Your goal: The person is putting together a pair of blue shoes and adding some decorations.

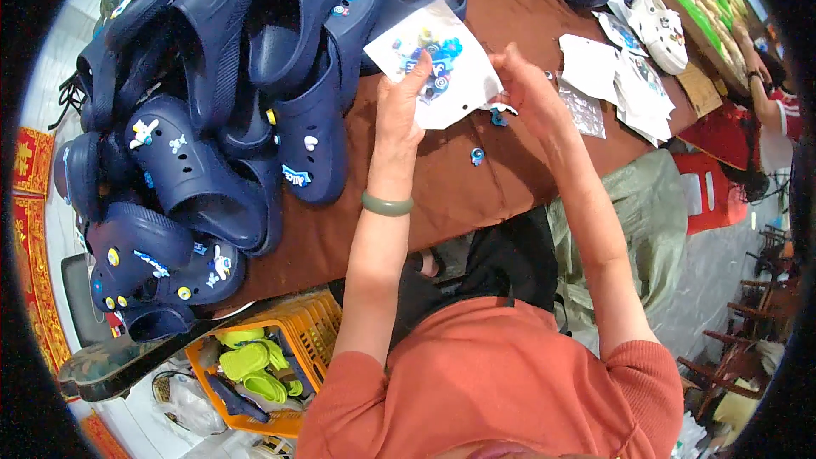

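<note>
A: What's the left hand [401, 110] doing?
B: Gripping a white square packet [472, 89], thumb laid across its face over a cluster of mostly blue shoe charms [450, 48]. A green bangle [388, 205] circles that wrist.
A: And the right hand [534, 95]?
B: Its fingers are bent in close at the packet's right edge. (Whether they pinch it, I can't tell.) Just below those fingers shows a small blue-and-white piece [499, 117], and nearer the body, between the two hands, a loose blue charm [477, 156] lies on the brown cloth [518, 183].
A: Anything left of the left hand?
B: A heap of navy clogs [204, 174], several fitted with charms; the nearest stands just beside that forearm.
A: Right of the right hand?
B: White packets [588, 68] lie near it, with a white clog [659, 34] farther out.
A: Toward the body?
B: Below the left hand, well apart, an orange crate [308, 329] holds lime-green clogs [245, 360].
</note>
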Tool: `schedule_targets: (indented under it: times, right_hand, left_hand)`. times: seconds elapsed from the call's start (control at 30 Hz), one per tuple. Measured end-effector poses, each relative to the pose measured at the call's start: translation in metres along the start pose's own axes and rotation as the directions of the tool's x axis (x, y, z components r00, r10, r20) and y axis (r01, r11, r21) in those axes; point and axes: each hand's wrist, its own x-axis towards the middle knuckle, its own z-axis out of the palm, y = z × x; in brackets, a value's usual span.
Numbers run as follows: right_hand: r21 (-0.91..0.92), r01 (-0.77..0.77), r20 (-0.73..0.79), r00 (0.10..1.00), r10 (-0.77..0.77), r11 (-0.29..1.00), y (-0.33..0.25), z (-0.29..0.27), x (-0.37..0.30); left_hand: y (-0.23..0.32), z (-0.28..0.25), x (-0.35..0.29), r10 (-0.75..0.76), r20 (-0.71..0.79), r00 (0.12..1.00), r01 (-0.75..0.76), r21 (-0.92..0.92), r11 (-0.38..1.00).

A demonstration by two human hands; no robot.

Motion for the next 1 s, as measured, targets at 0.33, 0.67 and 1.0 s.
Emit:
schedule_targets:
  times: [0.33,0.67,1.0]
  right_hand:
    - [0.045,0.016,0.079,0.997,-0.020,0.999,0.046,0.025,-0.008]
    - [-0.589,0.758,0.772,0.630,0.082,-0.282,0.062,0.001,-0.020]
    - [-0.817,0.232,0.158,0.971,-0.182,0.528,0.039,0.009,-0.002]
  left_hand:
    - [0.008,-0.001,-0.003,0.247,-0.142,0.959,-0.248,0.010,0.969]
    - [0.042,-0.024,-0.068,0.170,-0.268,0.948,-0.185,-0.030,0.982]
    - [0.011,-0.022,-0.037,0.153,-0.260,0.953,-0.174,-0.060,0.983]
